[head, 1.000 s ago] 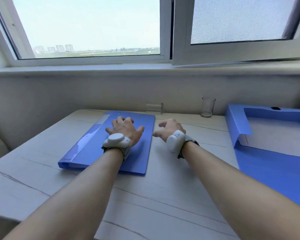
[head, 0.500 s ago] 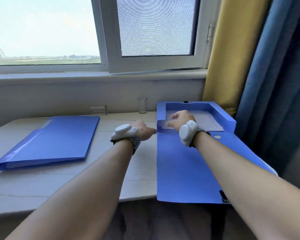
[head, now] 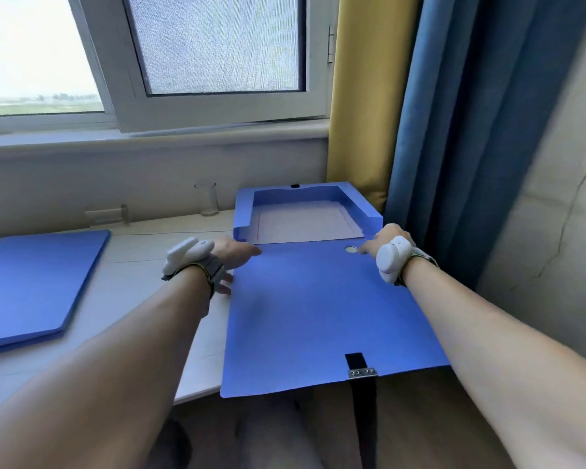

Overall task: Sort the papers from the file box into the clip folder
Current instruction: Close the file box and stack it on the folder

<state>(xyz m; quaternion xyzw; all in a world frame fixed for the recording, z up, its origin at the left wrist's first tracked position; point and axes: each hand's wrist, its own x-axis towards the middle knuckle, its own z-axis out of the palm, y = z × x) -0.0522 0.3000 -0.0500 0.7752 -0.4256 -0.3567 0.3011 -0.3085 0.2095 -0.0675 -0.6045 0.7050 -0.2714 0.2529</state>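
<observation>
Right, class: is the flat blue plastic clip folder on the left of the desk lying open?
No, the flat blue plastic clip folder lies closed on the pale marbled desk, its cover down flat.
</observation>
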